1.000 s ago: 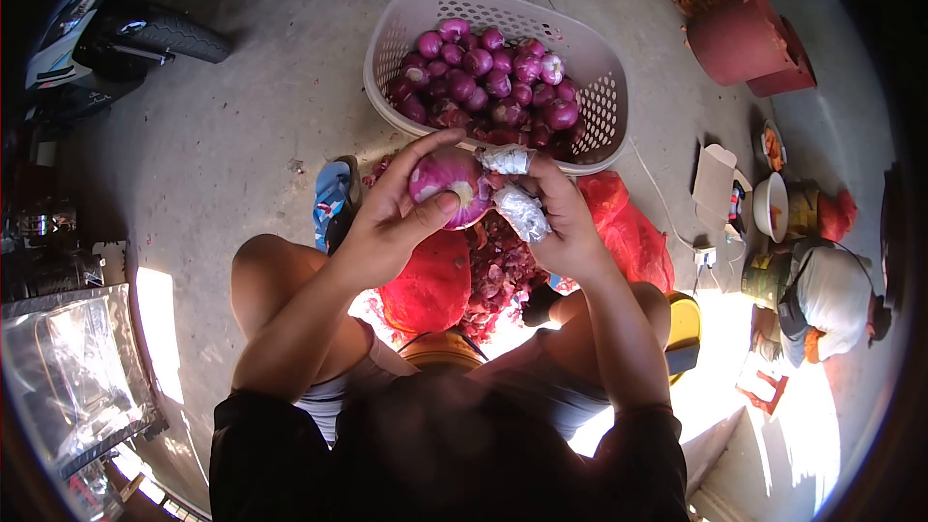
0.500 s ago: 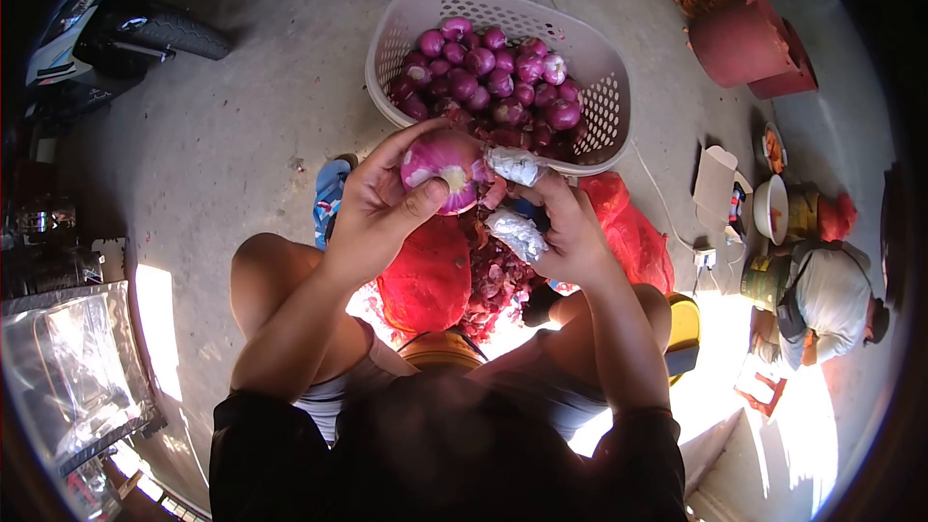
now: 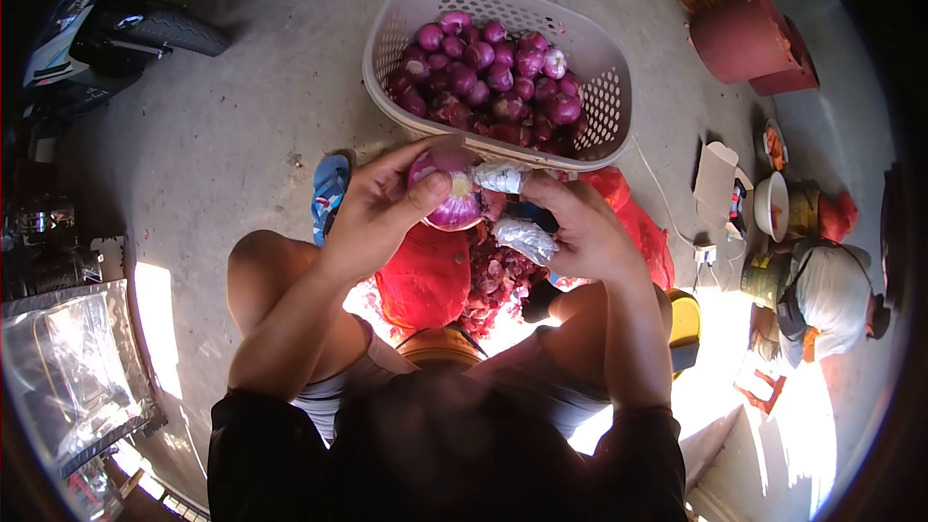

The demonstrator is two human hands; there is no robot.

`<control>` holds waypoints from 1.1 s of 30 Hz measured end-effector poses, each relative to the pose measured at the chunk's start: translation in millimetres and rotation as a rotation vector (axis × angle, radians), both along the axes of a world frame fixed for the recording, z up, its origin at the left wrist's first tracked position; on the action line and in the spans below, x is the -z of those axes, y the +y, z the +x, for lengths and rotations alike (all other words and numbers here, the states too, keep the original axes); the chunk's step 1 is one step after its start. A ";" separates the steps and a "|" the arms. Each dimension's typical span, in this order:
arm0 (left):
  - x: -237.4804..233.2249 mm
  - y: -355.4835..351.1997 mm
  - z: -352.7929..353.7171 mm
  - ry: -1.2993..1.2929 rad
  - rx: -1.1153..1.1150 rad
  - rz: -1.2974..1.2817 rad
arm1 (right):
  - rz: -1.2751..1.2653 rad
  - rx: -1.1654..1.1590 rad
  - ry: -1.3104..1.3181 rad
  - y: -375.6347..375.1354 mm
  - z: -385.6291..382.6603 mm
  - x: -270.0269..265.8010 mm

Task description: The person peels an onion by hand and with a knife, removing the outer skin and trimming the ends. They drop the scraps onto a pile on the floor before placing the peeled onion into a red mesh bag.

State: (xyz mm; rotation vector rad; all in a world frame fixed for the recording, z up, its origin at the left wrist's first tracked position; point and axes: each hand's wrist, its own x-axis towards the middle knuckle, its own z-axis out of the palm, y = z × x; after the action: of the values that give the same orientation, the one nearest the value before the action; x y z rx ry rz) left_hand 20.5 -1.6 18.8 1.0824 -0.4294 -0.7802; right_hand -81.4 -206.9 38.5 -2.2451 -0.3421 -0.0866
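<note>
My left hand [image 3: 379, 208] is wrapped around a red onion [image 3: 450, 195], its thumb lying across the front. The onion shows shiny purple sides and a pale whitish end. Against its right side is my right hand [image 3: 570, 222], whose thumb and forefinger tips are covered in silvery wrapping [image 3: 525, 240]. Between these wrapped tips hangs a bit of reddish onion skin [image 3: 493, 203]. Just beyond both hands stands a grey perforated basket [image 3: 382, 48] holding many purple onions [image 3: 503, 77]. Below the hands, loose onion skins [image 3: 498, 280] lie heaped beside a red mesh bag [image 3: 422, 275].
A blue flip-flop [image 3: 331, 188] is by my left knee. Another red mesh bag [image 3: 643, 232] lies to the right. A motorcycle wheel [image 3: 179, 27] stands upper left. At right are a red bucket [image 3: 744, 34], a white bowl [image 3: 770, 205] and a bent-over person [image 3: 831, 300].
The onion has been turned in my left hand, so more of its pale end faces me. Both hands have shifted slightly, and the right fingers remain at its side.
</note>
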 end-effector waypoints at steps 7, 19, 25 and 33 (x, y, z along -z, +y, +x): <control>2.6 2.5 0.4 0.081 0.056 0.126 | 0.147 -0.066 0.084 2.4 -0.2 -4.9; -4.8 0.1 -1.7 0.029 -0.008 0.052 | 0.479 0.134 0.089 21.9 2.5 14.7; -5.6 2.9 0.1 0.026 -0.021 0.020 | 0.563 0.079 0.090 14.4 -0.6 15.0; -5.4 1.7 0.2 -0.040 -0.030 0.057 | 0.292 0.056 0.112 13.3 -0.9 6.2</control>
State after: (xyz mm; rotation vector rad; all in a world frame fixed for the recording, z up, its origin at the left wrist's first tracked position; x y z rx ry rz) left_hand 20.7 0.0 24.3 1.1571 -0.4255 -0.7489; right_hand -82.3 -193.5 32.3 -1.9613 -0.1926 -0.0368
